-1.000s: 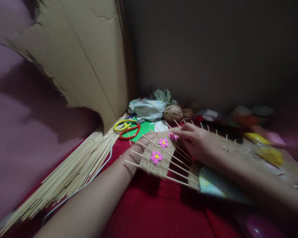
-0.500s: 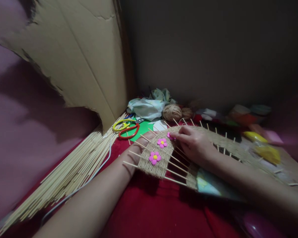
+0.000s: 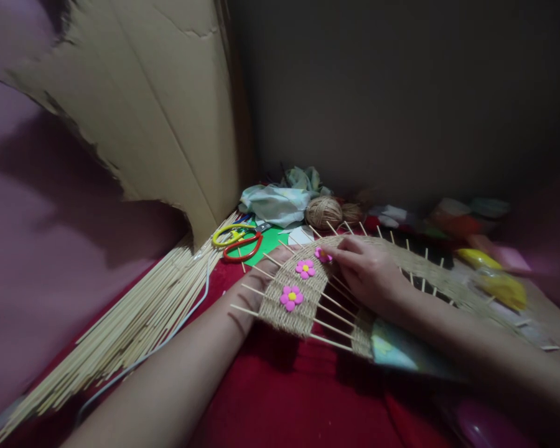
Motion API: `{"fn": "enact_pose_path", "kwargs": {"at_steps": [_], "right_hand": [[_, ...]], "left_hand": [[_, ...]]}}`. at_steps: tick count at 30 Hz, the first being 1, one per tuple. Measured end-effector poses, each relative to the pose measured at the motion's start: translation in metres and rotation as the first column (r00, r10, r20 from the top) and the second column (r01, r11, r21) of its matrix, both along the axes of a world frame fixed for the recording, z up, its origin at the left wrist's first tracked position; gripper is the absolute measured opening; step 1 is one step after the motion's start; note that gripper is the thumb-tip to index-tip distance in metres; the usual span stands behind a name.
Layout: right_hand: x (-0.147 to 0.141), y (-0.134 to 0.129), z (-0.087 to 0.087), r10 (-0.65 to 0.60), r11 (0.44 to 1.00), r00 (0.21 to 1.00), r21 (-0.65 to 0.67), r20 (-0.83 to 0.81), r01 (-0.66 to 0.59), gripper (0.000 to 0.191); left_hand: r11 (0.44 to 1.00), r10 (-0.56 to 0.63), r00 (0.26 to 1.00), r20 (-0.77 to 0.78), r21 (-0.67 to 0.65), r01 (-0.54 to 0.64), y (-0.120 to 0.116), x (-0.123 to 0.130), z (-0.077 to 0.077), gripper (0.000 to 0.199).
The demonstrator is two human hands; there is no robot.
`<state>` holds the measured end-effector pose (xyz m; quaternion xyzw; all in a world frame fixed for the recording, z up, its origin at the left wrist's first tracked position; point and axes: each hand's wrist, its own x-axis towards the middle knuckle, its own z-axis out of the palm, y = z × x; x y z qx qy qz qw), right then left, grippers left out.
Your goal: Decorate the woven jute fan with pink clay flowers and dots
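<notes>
An arched woven twine band [image 3: 287, 320] with thin bamboo sticks through it stands over a red cloth. Two pink flowers with yellow centres show fully on its front, the nearest being a pink flower [image 3: 292, 298]. Higher up the curve, the index fingertip of my right hand [image 3: 373, 274] presses on a third pink flower [image 3: 322, 254], covering part of it. The other fingers of that hand are curled in, its thumb hidden. My left hand [image 3: 279, 255] reaches behind the band; its fingers are out of sight, so its grip cannot be seen.
Bamboo sticks [image 3: 140, 317] lie in a long pile at left, beside a cardboard sheet [image 3: 168, 112]. Scissors [image 3: 242, 246] with yellow and red handles rest on green sheet material [image 3: 273, 239]. Behind are a twine ball [image 3: 324, 213] and a pale cloth [image 3: 275, 202]; yellow packets [image 3: 499, 286] lie at right.
My right index finger has shifted slightly to the right, so more of the third flower and its yellow centre shows. The band has barely moved; my left arm looks the same.
</notes>
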<state>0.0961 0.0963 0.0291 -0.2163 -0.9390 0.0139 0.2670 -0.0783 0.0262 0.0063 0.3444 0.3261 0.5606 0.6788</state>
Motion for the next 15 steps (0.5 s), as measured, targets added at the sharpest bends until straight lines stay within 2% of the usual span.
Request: {"fn": "enact_pose_path", "kwargs": {"at_steps": [3,6,11,15], "right_hand": [[0.0017,-0.0006,0.0005,-0.008,1.000,1.000,0.003,-0.022,0.008,0.039],[0.0011,-0.0018,-0.0012,-0.010,0.999,0.999,0.053,-0.034,0.012,0.038],[-0.0016,-0.0025,-0.0042,0.027,0.991,0.997,0.134,-0.067,-0.018,0.033],[-0.0015,-0.0022,-0.0018,0.022,0.978,0.999,0.206,-0.034,-0.015,0.032]], "left_hand": [[0.998,-0.034,0.991,0.131,-0.051,0.041,-0.0017,-0.0004,0.0004,0.025],[0.997,-0.051,0.973,0.224,-0.050,0.063,-0.0007,0.0009,0.0020,0.021],[0.995,-0.096,0.956,0.277,-0.003,0.100,0.0039,0.0006,-0.0015,0.019],[0.991,-0.136,0.943,0.304,0.039,0.130,0.0072,-0.0017,-0.0070,0.019]]}}
